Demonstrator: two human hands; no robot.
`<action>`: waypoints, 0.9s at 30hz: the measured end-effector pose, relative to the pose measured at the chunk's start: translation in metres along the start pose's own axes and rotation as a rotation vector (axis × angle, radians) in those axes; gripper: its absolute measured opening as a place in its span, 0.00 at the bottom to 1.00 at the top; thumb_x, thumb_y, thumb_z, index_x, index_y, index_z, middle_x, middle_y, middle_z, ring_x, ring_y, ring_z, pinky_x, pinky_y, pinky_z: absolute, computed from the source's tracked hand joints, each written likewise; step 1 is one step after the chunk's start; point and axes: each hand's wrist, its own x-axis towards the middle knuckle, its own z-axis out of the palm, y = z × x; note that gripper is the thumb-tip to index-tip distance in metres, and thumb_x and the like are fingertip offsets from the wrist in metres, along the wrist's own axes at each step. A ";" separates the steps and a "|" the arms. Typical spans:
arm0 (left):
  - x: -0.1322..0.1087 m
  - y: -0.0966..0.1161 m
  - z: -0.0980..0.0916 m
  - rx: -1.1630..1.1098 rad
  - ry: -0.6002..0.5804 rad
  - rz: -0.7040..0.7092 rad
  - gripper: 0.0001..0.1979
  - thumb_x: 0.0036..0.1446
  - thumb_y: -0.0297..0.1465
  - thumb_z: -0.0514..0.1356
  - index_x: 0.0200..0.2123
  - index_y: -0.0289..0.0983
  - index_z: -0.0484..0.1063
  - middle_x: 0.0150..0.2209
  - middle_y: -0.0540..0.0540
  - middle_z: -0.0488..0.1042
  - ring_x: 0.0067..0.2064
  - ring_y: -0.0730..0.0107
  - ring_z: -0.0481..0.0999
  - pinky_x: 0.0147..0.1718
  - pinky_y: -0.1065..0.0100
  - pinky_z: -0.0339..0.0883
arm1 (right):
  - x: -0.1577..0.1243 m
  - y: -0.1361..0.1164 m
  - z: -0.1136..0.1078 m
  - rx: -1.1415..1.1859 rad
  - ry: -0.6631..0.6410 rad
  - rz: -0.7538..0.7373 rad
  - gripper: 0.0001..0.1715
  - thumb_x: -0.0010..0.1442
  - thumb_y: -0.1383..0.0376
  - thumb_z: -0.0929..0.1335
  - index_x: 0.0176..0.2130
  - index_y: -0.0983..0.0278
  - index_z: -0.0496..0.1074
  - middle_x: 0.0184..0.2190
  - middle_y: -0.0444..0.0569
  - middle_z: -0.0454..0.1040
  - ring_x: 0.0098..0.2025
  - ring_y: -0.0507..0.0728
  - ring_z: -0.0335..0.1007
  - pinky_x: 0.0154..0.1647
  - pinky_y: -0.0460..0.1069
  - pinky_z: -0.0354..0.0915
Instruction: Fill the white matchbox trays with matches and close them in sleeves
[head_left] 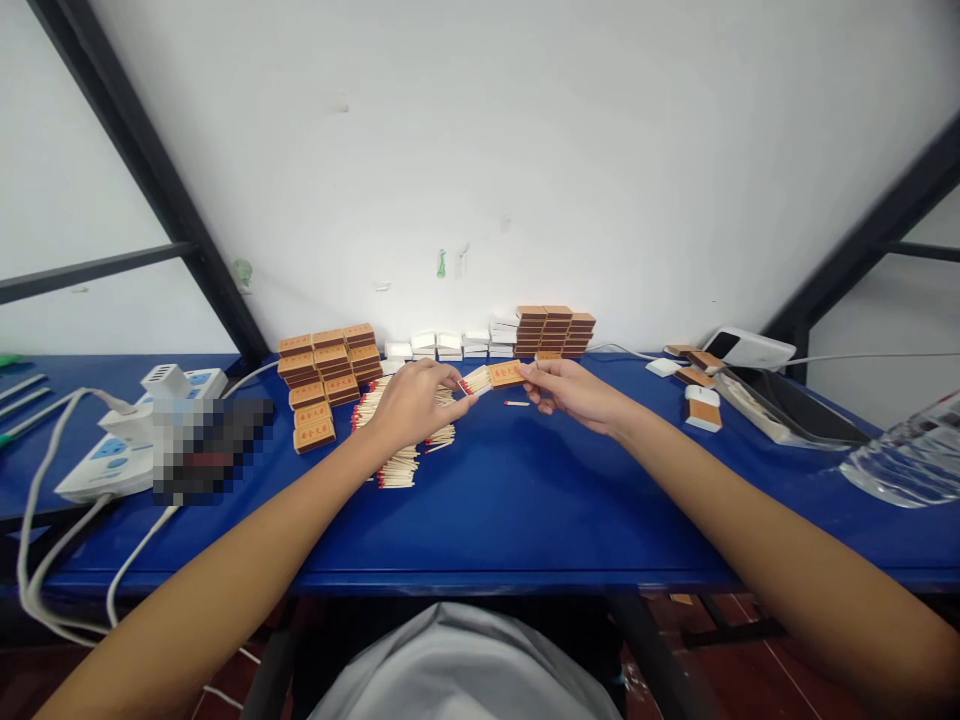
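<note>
Both my hands meet over the blue table (525, 500) on one orange matchbox (504, 374). My right hand (574, 392) pinches its right end. Its tray, full of red-tipped matches (475, 381), sticks out to the left, where my left hand (417, 400) holds it with closed fingers. Under my left hand lies a loose heap of matches (397, 465). A single match (517, 403) lies on the table just below the box.
Stacks of orange matchboxes stand at back left (330, 365) and back centre (555, 330), with white inner trays (450, 345) between. Power strips and cables (112, 450) sit at left. A phone (750, 348), more boxes (703, 408) and a clear plastic object (907, 460) lie at right.
</note>
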 end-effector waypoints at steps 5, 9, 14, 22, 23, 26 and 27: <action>0.001 -0.002 -0.002 0.007 -0.009 0.016 0.10 0.64 0.39 0.67 0.42 0.39 0.79 0.42 0.44 0.84 0.47 0.55 0.81 0.49 0.55 0.73 | 0.000 0.001 0.001 -0.047 0.019 -0.026 0.35 0.53 0.36 0.78 0.30 0.62 0.70 0.26 0.43 0.68 0.26 0.49 0.61 0.25 0.47 0.59; 0.000 -0.004 -0.002 -0.038 -0.039 0.015 0.10 0.64 0.39 0.67 0.43 0.39 0.79 0.43 0.45 0.85 0.48 0.56 0.81 0.49 0.56 0.73 | 0.001 0.003 0.000 -0.075 0.026 -0.045 0.36 0.54 0.35 0.77 0.30 0.62 0.69 0.25 0.42 0.69 0.25 0.49 0.62 0.25 0.47 0.60; 0.001 -0.004 -0.003 -0.078 -0.056 0.025 0.10 0.64 0.39 0.67 0.45 0.41 0.80 0.44 0.46 0.85 0.47 0.58 0.82 0.48 0.57 0.73 | 0.002 0.004 -0.001 -0.083 0.028 -0.061 0.34 0.55 0.36 0.77 0.31 0.61 0.69 0.26 0.43 0.70 0.25 0.50 0.63 0.26 0.47 0.60; 0.002 -0.005 -0.001 -0.084 -0.034 0.005 0.13 0.65 0.42 0.68 0.45 0.40 0.80 0.45 0.46 0.85 0.48 0.58 0.83 0.47 0.59 0.72 | 0.002 0.007 0.004 -0.076 0.116 -0.094 0.28 0.62 0.41 0.75 0.41 0.61 0.73 0.33 0.46 0.73 0.30 0.51 0.67 0.22 0.44 0.64; 0.001 -0.005 -0.001 -0.079 -0.027 -0.007 0.13 0.65 0.42 0.68 0.45 0.40 0.80 0.45 0.46 0.85 0.48 0.57 0.82 0.47 0.59 0.72 | 0.001 0.007 0.008 -0.073 0.154 -0.108 0.27 0.65 0.41 0.73 0.45 0.61 0.74 0.39 0.49 0.76 0.33 0.52 0.70 0.23 0.44 0.67; 0.001 -0.005 0.002 -0.087 0.003 -0.032 0.13 0.64 0.43 0.69 0.44 0.40 0.80 0.45 0.46 0.85 0.48 0.57 0.83 0.47 0.60 0.72 | -0.006 0.005 0.024 -0.049 0.140 -0.127 0.26 0.74 0.44 0.65 0.58 0.58 0.73 0.56 0.56 0.76 0.47 0.58 0.77 0.31 0.46 0.78; 0.001 -0.004 0.003 -0.098 0.011 -0.028 0.13 0.64 0.42 0.69 0.44 0.40 0.80 0.45 0.46 0.85 0.48 0.58 0.83 0.47 0.61 0.72 | -0.009 0.004 0.031 -0.032 0.080 -0.130 0.27 0.76 0.45 0.62 0.60 0.58 0.73 0.58 0.56 0.76 0.51 0.59 0.77 0.35 0.48 0.80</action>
